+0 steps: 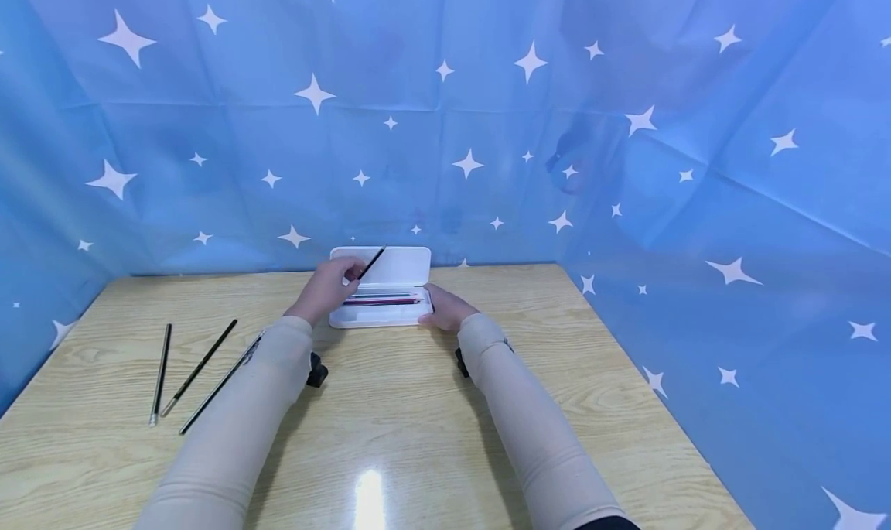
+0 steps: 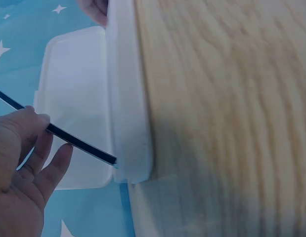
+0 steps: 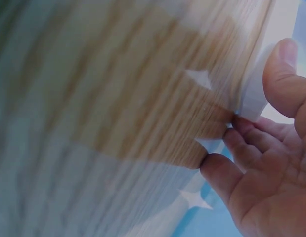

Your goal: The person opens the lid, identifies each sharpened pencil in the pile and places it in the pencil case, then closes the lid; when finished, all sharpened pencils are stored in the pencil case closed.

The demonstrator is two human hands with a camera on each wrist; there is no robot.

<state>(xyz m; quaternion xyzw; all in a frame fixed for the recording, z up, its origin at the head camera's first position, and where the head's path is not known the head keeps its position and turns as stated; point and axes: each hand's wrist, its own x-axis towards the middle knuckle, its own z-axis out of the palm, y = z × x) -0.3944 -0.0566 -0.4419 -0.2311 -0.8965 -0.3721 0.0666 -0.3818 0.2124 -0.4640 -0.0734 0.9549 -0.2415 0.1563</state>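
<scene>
both sleeved forearms are seen closest to the head camera, stretched forward over the wooden table (image 1: pixel 431 406). a slim black pencil (image 1: pixel 372 262) is pinched by the left hand (image 1: pixel 327 286) between thumb and fingertips, with the other fingers relaxed. the pencil is held tilted, its lower tip just inside the near edge of the white pencil case (image 1: pixel 381 319) and its upper end rising past the grip toward the open lid (image 1: pixel 397 265); this angle appears chosen so that the tip can be guided down into the tray. from the left wrist view the pencil (image 2: pixel 68 139) is shown as a thin, dark, glossy stick, its tip touching the case's rim (image 2: pixel 128 123).

the right end of the case is held by the right hand (image 1: pixel 445 309), thumb on top and fingers (image 3: pixel 227 177) curled at its corner, seemingly to keep the case from sliding. inside the tray, just beyond the left grip, a few coloured pencils (image 1: pixel 383 299) are laid lengthwise. well to the left of the grip, three more dark pencils (image 1: pixel 195 371) are laid on the table.
</scene>
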